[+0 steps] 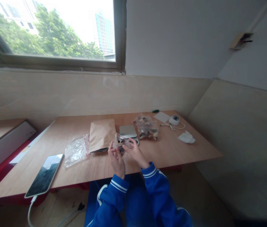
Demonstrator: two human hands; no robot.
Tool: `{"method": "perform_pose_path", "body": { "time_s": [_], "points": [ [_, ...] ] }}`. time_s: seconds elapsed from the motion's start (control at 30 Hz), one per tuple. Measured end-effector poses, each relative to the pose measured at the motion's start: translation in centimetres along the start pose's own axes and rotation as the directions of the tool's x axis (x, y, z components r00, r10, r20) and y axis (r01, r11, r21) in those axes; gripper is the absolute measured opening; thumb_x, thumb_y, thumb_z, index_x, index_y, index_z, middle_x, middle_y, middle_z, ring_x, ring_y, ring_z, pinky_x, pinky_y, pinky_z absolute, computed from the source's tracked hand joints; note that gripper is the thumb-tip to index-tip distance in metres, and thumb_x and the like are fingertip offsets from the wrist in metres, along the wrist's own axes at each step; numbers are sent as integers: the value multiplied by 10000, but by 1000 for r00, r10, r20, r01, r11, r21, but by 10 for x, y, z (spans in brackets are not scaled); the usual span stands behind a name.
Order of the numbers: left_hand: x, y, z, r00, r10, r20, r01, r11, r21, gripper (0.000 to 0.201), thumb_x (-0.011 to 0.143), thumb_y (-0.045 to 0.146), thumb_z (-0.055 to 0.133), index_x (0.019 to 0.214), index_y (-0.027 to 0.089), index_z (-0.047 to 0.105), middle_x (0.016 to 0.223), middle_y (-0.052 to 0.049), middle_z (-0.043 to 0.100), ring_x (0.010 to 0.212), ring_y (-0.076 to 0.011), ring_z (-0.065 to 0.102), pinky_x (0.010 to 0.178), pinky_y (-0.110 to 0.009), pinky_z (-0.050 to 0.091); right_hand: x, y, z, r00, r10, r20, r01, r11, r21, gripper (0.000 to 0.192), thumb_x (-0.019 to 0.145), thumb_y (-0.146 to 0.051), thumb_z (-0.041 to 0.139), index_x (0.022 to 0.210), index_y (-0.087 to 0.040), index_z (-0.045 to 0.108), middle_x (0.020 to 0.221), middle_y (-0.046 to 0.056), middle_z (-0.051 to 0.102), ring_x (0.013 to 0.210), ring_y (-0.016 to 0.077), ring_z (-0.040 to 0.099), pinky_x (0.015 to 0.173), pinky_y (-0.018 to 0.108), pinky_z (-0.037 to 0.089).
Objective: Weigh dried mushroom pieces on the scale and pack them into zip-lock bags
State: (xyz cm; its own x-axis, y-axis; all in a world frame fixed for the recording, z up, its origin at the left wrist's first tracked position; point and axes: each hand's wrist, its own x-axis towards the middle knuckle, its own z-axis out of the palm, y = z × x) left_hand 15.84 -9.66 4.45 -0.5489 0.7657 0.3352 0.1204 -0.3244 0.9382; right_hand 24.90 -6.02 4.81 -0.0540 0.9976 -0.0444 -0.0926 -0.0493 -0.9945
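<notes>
Left hand | right hand | both apparently pinching small clear bag between them

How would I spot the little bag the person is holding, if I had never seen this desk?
Start at the wooden table under the window and find the brown paper pouch near its middle. Just right of the pouch's lower corner, the left hand and right hand hold a small clear zip bag between them. Unlike the other clear bags lying on the table, it is lifted up in fingers.
</notes>
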Motion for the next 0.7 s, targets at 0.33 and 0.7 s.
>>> {"method": "perform_pose_path", "body": {
  "time_s": [0.33, 0.7],
  "points": [
    [21, -21, -12, 980, -79, 184, 74, 997, 32, 478, 843, 485, 501, 1210, 184, 451, 1441, -153, 346, 1306, -249, 382, 1063, -411, 325, -9, -14, -27, 974, -166, 154, 133, 970, 203, 528, 787, -554, 580, 1180, -201, 590, 1238, 85, 606, 1199, 233, 521, 1063, 427, 357],
    [32, -3, -16, 909, 14, 416, -55, 995, 86, 319, 844, 456, 499, 912, 197, 673, 945, -64, 678, 955, -212, 608, 937, -375, 427, 0, 28, -43, 989, -121, 83, 111, 988, 110, 619, 783, -683, 458, 1177, -217, 560, 1112, 98, 665, 1082, 242, 597, 946, 425, 449]
  ]
}}
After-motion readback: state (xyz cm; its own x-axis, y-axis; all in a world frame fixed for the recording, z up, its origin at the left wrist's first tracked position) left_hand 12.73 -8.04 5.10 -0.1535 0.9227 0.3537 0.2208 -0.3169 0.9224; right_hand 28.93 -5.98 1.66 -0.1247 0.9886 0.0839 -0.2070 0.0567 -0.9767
